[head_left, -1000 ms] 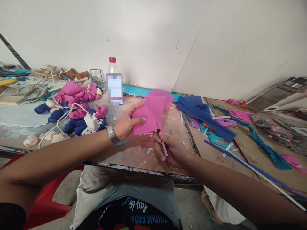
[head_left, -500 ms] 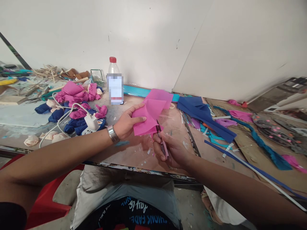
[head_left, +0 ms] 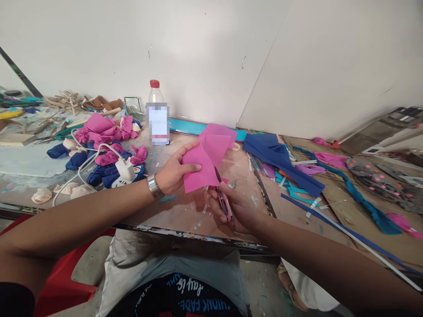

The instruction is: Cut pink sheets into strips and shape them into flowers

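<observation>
The left hand's point(head_left: 175, 172) grip pinches a pink sheet point(head_left: 200, 169) above the desk point(head_left: 185, 213); the right hand's point(head_left: 235, 206) is wrapped around small scissors point(head_left: 224, 203) at its lower corner. Cutting looks partly done, much of the sheet seemingly uncut. The red-capped bottle point(head_left: 156, 93) stands behind a phone point(head_left: 158, 124), its lower contents hidden.
</observation>
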Tool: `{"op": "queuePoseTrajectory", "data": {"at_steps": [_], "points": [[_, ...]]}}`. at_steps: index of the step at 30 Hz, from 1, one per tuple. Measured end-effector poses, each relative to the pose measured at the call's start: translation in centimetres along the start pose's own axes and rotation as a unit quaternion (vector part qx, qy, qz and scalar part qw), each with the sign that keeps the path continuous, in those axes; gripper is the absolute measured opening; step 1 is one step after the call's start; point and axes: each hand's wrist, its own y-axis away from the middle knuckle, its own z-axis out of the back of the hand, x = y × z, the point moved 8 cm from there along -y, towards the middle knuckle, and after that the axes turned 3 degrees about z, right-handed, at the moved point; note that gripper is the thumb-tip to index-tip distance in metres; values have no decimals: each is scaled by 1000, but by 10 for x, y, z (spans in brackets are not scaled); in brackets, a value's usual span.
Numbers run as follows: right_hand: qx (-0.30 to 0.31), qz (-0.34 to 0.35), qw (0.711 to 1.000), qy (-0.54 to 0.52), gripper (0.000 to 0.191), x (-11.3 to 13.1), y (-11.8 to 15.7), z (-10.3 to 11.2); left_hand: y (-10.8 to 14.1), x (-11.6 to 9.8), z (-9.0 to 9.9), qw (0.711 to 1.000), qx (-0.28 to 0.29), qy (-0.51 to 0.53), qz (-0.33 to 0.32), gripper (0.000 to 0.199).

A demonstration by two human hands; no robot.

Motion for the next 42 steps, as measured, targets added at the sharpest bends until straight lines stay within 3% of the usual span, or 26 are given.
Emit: {"op": "queuePoseTrajectory", "data": {"at_steps": [5, 18, 42], "points": [[-7, 15, 1000, -3, 44, 3, 1, -1, 2, 3, -3, 1000, 28, 0, 10, 90], [6, 36, 998, -44, 43, 5, -1, -3, 0, 3, -3, 1000, 13, 2, 6, 90], [-22, 40, 999, -13, 43, 8, 1, -2, 1, 2, -4, 1000, 23, -7, -7, 88]]}}
